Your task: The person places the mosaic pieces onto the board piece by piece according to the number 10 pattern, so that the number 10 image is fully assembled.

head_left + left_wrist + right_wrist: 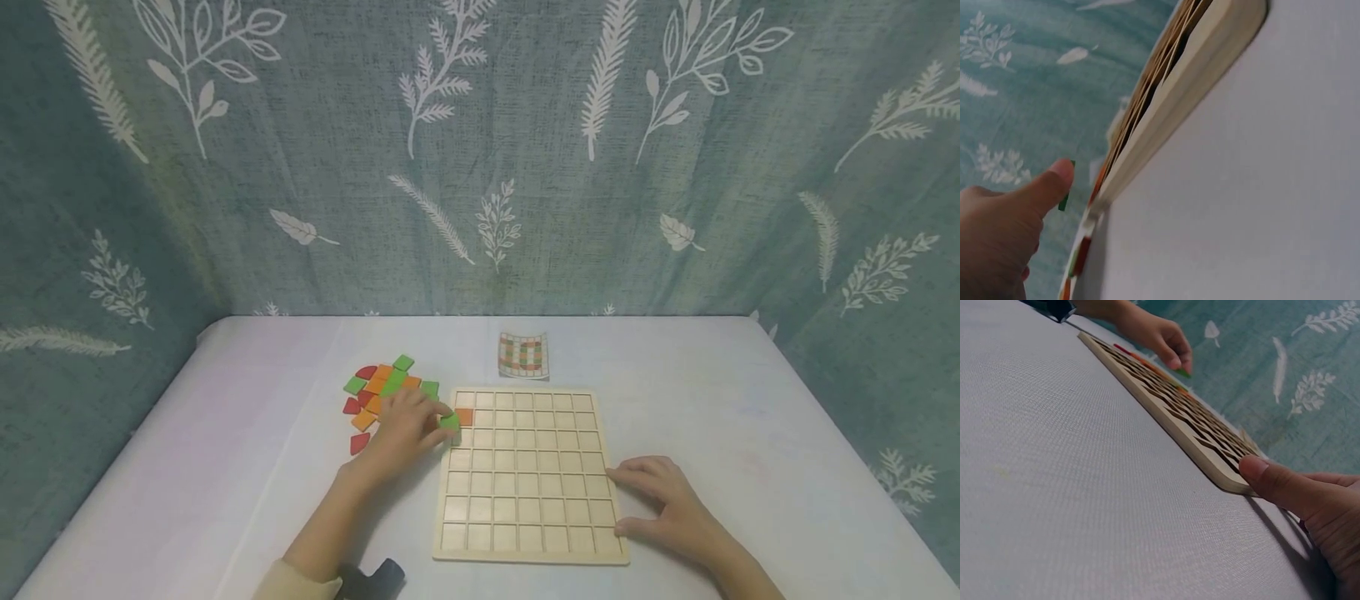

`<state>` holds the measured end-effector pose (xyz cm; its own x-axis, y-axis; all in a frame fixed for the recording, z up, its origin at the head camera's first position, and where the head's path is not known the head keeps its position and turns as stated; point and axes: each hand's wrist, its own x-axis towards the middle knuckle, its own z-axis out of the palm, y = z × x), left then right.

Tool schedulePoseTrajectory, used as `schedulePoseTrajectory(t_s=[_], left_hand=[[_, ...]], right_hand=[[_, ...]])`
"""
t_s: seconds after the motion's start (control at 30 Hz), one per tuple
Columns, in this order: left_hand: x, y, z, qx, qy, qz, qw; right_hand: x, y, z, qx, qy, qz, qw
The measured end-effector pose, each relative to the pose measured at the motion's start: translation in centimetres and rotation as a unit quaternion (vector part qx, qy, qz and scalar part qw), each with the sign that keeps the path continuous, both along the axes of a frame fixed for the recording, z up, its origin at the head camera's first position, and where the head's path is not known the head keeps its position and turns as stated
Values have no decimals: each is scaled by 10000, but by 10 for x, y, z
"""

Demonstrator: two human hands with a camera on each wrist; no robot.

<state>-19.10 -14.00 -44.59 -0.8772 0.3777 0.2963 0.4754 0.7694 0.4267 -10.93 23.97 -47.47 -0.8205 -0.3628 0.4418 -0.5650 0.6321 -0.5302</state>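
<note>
My left hand (405, 427) pinches a green tile (450, 422) between thumb and fingers, over the upper left edge of a wooden grid board (527, 485). In the left wrist view the thumb hides most of that green tile (1067, 186). One orange tile (465, 417) sits in a cell near the board's upper left corner. On the other side, my right hand (669, 506) touches the board's right edge with thumb and fingertips, the thumb and fingers spread apart. The right wrist view shows that thumb (1260, 472) against the board's rim (1172, 434).
Left of the board lies a loose heap of red, orange and green tiles (382, 382), partly behind my left hand. A small printed grid card (523, 357) lies beyond the board's far edge. A dark object (382, 578) is near my left sleeve. A leaf-patterned curtain (480, 167) hangs behind the table.
</note>
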Motion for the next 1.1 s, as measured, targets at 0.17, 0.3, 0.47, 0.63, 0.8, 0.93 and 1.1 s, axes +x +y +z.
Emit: schedulePoseTrajectory(t_s=[0.17,0.3,0.47,0.63,0.8,0.93,1.1], left_hand=[[-1,13,-1,69,-96,-205,9997],[-3,24,-2,14,-230,-308,9993],[-3,32,-4,92,-363,-374,9986],[-4,37,-4,94,-396,-372,9985],[-9,43,-8,-89,-304,-382,9988],[-11,44,-9,-20,-320,-263,9991],[-12,45,-9,172,-350,-25,9992]], right_hand=[[-1,0,-2,64,-35,-14,10000],[-2,2,-3,80,-93,-19,9999],[-1,2,-2,10,-29,70,10000],[0,-1,-1,42,-220,-57,9997],[1,-2,-1,67,-251,-121,9996],[0,-2,-2,38,-192,-59,9998],[0,-1,-2,45,-85,-32,9999]])
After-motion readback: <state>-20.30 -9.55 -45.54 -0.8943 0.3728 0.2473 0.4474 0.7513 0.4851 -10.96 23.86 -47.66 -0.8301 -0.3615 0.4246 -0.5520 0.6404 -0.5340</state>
